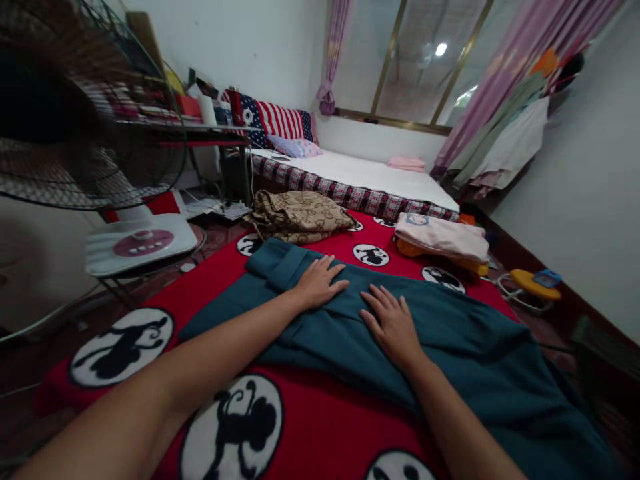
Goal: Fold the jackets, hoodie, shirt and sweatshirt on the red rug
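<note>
Cloth (465, 333) of dark teal is lying long and flattened across a red blanket (330, 413) printed with black monkey figures (243, 423) in white circles, and is running from the middle left toward the lower right corner. The left hand (320, 283) is resting palm down on it, near a folded-over band (290, 267) at its left end, with the fingers extending slightly apart and pressing on the cloth rather than gripping it. The right hand (393, 327) is lying near the left one (a small gap is separating them), also palm down and opened out, its fingers fanning a little and touching the same cloth. Beyond the hands, a brown patterned fabric (303, 215) is sitting bunched on the blanket, while a folded pale pink garment (440, 238) is resting on a yellow-orange item (467, 265) farther right. A fan (143, 243) is standing at the left, and a white-topped bed (360, 171) is stretching below the window (420, 60).
</note>
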Demonstrator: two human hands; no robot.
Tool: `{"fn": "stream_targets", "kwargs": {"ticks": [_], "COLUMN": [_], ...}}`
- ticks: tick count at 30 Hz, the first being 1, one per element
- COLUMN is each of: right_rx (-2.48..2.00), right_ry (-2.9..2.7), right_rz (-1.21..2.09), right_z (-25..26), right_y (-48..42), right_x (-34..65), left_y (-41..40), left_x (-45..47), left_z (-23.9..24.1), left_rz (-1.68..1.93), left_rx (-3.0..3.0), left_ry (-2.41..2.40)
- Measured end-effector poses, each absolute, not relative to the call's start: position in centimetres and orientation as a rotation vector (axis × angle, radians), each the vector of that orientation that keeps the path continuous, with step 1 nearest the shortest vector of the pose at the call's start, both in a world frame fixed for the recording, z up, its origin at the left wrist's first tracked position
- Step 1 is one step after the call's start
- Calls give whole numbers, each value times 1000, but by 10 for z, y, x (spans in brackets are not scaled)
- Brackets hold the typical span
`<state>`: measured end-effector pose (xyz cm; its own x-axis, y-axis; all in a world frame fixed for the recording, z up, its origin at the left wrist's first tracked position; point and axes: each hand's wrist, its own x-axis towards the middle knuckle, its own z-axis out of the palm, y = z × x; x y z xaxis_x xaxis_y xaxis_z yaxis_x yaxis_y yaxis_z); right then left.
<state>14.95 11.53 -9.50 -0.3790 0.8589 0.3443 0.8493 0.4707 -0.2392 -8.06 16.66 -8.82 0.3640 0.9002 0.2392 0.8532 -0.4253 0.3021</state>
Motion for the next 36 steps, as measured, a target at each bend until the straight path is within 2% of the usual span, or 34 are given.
{"fn": "stream_targets", "kwargs": {"ticks": [8, 13, 20, 26, 29, 34, 36], "right_rx": [-1180, -1099, -1061, -1228, -1290, -1363, -1375], "right_ry": [-2267, -2391, -2423, -2522, -2574, -2618, -2609], "right_rz": [153, 183, 237, 503, 590, 410, 338], "right_z": [-99, -92, -88, -69, -58, -61, -66], "right_y": [105, 91, 87, 80, 71, 58, 56], "right_x": [152, 144, 140, 130, 123, 108, 105], "left_y": [168, 174, 160, 101, 84, 86, 93], "left_x": [-150, -162, -182, -185, -184, -197, -207], "left_z": [-88, -82, -41, -36, -49, -41, -29], "left_rz": [350, 402, 547, 30, -58, -32, 91], "left_rx": [2496, 2397, 2078, 2399, 2500, 2389, 2237], "left_ry": [1625, 1542, 1332, 1096, 1138, 1121, 1188]}}
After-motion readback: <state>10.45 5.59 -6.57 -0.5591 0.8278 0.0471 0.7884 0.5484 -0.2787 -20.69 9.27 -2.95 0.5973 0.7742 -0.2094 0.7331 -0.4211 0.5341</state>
